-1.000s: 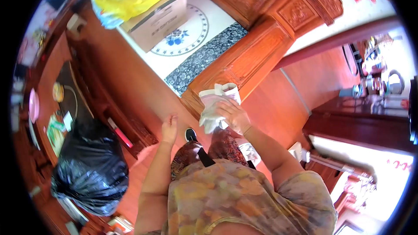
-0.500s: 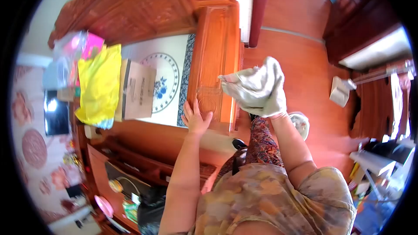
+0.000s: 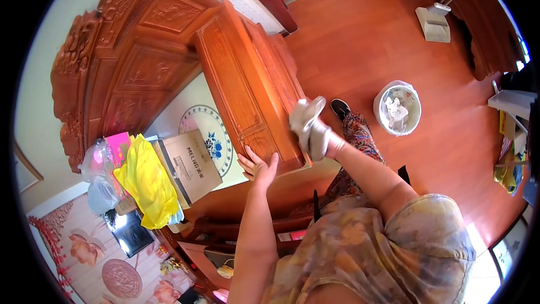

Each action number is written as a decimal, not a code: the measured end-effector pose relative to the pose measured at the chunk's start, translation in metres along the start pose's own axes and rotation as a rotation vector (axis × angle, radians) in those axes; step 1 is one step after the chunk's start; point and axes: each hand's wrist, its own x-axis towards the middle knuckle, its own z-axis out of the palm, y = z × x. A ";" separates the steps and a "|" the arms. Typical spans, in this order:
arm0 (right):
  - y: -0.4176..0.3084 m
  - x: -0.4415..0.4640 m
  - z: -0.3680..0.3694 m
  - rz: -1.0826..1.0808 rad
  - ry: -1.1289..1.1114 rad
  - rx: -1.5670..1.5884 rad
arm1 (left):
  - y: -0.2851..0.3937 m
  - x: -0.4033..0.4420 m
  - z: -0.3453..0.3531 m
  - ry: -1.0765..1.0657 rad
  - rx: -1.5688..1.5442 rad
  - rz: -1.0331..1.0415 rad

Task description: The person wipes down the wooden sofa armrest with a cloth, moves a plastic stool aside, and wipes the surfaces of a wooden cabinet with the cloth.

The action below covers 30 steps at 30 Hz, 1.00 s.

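My left hand (image 3: 260, 171) lies with its fingers spread on the near end of the carved wooden armrest (image 3: 232, 73). A pale grey cloth (image 3: 309, 126) covers my right hand (image 3: 335, 145) down to the wrist, hiding the fingers. The cloth is bunched and slightly blurred, close to the outer side of the armrest; whether it touches the wood I cannot tell. Left of the armrest, a cardboard box (image 3: 194, 169) rests on the white seat panel (image 3: 188, 115) with its blue flower pattern.
A yellow bag (image 3: 145, 183) and clear plastic bags (image 3: 98, 171) sit beside the box. On the red-brown floor (image 3: 337, 39) stands a lined waste bin (image 3: 414, 121) with crumpled white paper inside. A long-handled dustpan (image 3: 433, 25) is farther off, near dark wooden furniture.
My view has turned, bringing the bin fully into sight. The cloth-covered right hand has come down toward the armrest's outer side. My left hand stays on the armrest's near end.
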 end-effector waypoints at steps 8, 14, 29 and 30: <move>0.058 0.023 0.041 -0.473 0.598 -1.526 | -0.001 0.000 -0.004 -0.068 0.030 0.017; 0.029 0.062 0.076 -0.337 0.870 -1.617 | -0.005 -0.004 -0.004 -0.071 -0.010 0.068; -0.125 0.234 0.128 -0.262 1.046 -1.776 | -0.010 -0.004 0.003 -0.015 0.006 0.166; -0.133 0.243 0.132 -0.236 1.059 -1.766 | -0.013 -0.004 0.006 0.014 -0.026 0.198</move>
